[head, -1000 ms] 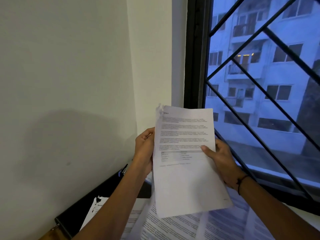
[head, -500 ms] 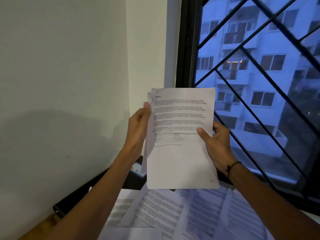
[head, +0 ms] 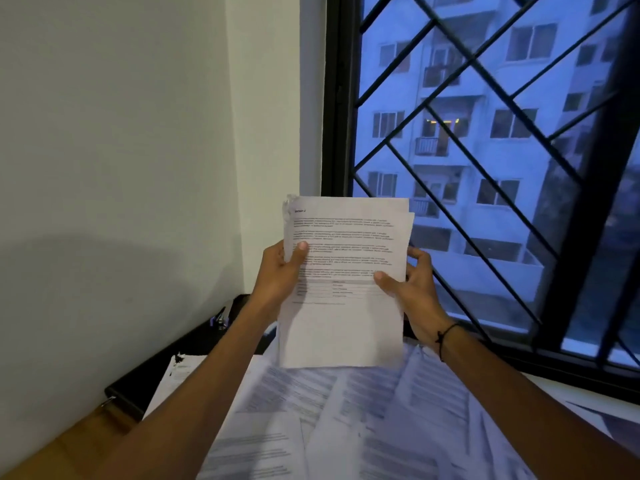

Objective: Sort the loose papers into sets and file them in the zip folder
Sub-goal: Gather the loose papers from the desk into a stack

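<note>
A white wall occupies the left half of the view and meets a barred window at the corner; an apartment building in blue dusk light is visible through the diagonal bars. Below, a spread of loose papers covers the table, the printed sheets overlapping one another at varied angles. A black zip folder lies along the foot of the wall at the left, partly under the spread, with a metal ring showing at its near end. Above the spread, a held set of sheets stands nearly upright, printed side facing the camera, its lower edge just above the papers on the table. A second sheet edge shows behind the front page at the upper right, slightly offset; the upper left corner is crumpled. The left hand grips the left edge of the set, thumb on the front face and fingers behind. The right hand grips the right edge, thumb pressed on the front near the printed table and fingers curled behind the page. A dark cord bracelet circles the right wrist.
</note>
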A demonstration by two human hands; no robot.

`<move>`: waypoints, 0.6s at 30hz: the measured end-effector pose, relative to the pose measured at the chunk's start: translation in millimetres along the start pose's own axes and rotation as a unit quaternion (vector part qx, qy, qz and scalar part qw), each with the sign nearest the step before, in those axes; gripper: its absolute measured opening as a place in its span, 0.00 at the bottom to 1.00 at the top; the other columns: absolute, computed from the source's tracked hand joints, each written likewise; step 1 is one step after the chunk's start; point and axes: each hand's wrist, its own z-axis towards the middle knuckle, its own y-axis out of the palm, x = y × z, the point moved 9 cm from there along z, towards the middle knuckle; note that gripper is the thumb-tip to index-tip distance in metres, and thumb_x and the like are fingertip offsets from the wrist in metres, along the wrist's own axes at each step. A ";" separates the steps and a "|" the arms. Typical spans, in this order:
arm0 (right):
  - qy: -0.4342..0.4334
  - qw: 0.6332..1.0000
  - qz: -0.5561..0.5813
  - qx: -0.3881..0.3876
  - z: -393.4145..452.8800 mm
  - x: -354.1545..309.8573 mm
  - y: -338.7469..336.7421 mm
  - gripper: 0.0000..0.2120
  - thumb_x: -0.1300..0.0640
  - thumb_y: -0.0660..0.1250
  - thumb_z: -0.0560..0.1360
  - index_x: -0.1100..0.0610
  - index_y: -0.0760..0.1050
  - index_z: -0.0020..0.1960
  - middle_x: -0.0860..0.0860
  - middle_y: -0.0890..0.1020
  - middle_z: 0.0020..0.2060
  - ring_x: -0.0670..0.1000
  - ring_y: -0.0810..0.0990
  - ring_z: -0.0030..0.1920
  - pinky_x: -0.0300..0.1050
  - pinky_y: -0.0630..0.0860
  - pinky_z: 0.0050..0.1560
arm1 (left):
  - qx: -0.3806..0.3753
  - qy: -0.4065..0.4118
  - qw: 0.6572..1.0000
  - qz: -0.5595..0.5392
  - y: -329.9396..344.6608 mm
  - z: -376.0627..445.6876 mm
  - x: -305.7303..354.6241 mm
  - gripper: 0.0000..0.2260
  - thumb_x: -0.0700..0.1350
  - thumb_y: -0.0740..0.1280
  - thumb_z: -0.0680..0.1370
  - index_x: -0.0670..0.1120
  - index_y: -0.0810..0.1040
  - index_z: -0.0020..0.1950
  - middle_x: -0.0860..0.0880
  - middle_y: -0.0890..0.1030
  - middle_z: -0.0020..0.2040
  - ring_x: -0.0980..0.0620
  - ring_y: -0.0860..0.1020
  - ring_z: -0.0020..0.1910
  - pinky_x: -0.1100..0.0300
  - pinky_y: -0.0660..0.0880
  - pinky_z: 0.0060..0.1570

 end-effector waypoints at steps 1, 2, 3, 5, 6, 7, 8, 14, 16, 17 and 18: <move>0.023 0.999 0.017 -0.015 -1.1 3.4 -1.3 0.33 0.68 0.76 0.72 0.56 0.63 0.71 0.54 0.83 0.60 0.53 0.84 0.57 0.56 0.82 0.57 | 0.001 -0.002 1.000 -0.003 0.9 -5.1 -1.3 0.05 0.52 0.64 0.84 0.57 0.79 0.57 0.60 0.87 0.48 0.61 0.85 0.47 0.70 0.79 0.38; 0.039 0.998 0.023 -0.039 -1.8 6.0 -1.1 0.34 0.66 0.77 0.71 0.57 0.65 0.72 0.56 0.83 0.61 0.56 0.84 0.59 0.60 0.81 0.60 | 0.001 -0.005 1.000 -0.009 1.8 -9.1 -2.8 0.06 0.52 0.64 0.84 0.57 0.79 0.58 0.60 0.86 0.48 0.61 0.85 0.47 0.70 0.79 0.39; 0.045 0.996 0.014 -0.072 -3.4 7.1 1.0 0.32 0.64 0.77 0.71 0.57 0.69 0.71 0.56 0.83 0.62 0.57 0.83 0.61 0.61 0.79 0.61 | -0.001 -0.007 1.000 -0.015 2.8 -12.2 -5.0 0.06 0.52 0.64 0.84 0.56 0.79 0.58 0.60 0.86 0.50 0.61 0.85 0.48 0.69 0.79 0.40; 0.045 0.989 -0.035 -0.135 -10.8 6.1 7.7 0.24 0.61 0.75 0.74 0.58 0.75 0.69 0.55 0.83 0.62 0.57 0.83 0.62 0.60 0.79 0.63 | -0.006 -0.016 1.000 -0.021 6.6 -18.1 -9.0 0.08 0.52 0.65 0.83 0.55 0.79 0.60 0.59 0.86 0.52 0.60 0.85 0.50 0.66 0.81 0.44; 0.040 0.987 -0.055 -0.145 -13.8 4.9 8.7 0.20 0.60 0.74 0.76 0.58 0.77 0.67 0.54 0.84 0.61 0.56 0.83 0.61 0.57 0.79 0.62 | -0.011 -0.020 0.999 -0.026 9.1 -20.7 -11.0 0.09 0.52 0.67 0.82 0.55 0.79 0.61 0.59 0.86 0.53 0.59 0.85 0.50 0.65 0.82 0.46; 0.032 0.988 -0.066 -0.138 -16.5 2.6 7.7 0.17 0.59 0.73 0.76 0.56 0.79 0.65 0.52 0.85 0.60 0.54 0.84 0.60 0.55 0.80 0.62 | -0.016 -0.026 0.999 -0.030 11.1 -23.4 -13.3 0.10 0.51 0.70 0.81 0.54 0.80 0.62 0.58 0.86 0.53 0.59 0.85 0.51 0.62 0.83 0.48; 0.020 0.990 -0.068 -0.125 -18.6 -0.9 6.5 0.15 0.59 0.73 0.77 0.54 0.79 0.63 0.51 0.85 0.58 0.52 0.84 0.59 0.53 0.81 0.60 | -0.021 -0.033 0.999 -0.033 13.0 -25.4 -16.1 0.12 0.50 0.73 0.79 0.52 0.81 0.62 0.57 0.86 0.54 0.58 0.85 0.52 0.59 0.83 0.52; 0.037 0.990 -0.094 -0.094 -32.0 23.5 -9.6 0.17 0.61 0.74 0.76 0.55 0.79 0.63 0.52 0.85 0.58 0.54 0.85 0.58 0.58 0.81 0.59 | -0.028 -0.091 0.993 -0.070 13.7 -38.6 -50.5 0.19 0.44 0.79 0.72 0.45 0.83 0.62 0.48 0.87 0.56 0.48 0.85 0.56 0.50 0.81 0.59; 0.057 0.986 -0.100 -0.119 -40.1 33.7 -9.5 0.22 0.62 0.76 0.74 0.57 0.77 0.66 0.53 0.85 0.60 0.55 0.84 0.60 0.59 0.81 0.60 | -0.036 -0.111 0.991 -0.069 18.3 -47.7 -65.1 0.20 0.43 0.80 0.71 0.46 0.82 0.62 0.49 0.87 0.56 0.49 0.85 0.55 0.51 0.81 0.58; 0.059 0.986 -0.095 -0.124 -42.9 34.9 -9.9 0.23 0.63 0.75 0.74 0.58 0.76 0.68 0.53 0.84 0.61 0.55 0.83 0.61 0.57 0.81 0.60 | -0.040 -0.118 0.990 -0.063 20.6 -51.4 -71.6 0.20 0.43 0.80 0.71 0.47 0.82 0.61 0.50 0.87 0.55 0.49 0.85 0.55 0.52 0.81 0.58; 0.056 0.987 -0.088 -0.121 -43.6 34.0 -11.1 0.23 0.63 0.75 0.75 0.59 0.76 0.68 0.53 0.84 0.61 0.56 0.83 0.61 0.56 0.81 0.59 | -0.041 -0.121 0.990 -0.058 21.6 -53.3 -77.2 0.19 0.43 0.80 0.71 0.48 0.82 0.60 0.51 0.87 0.55 0.50 0.85 0.54 0.52 0.81 0.57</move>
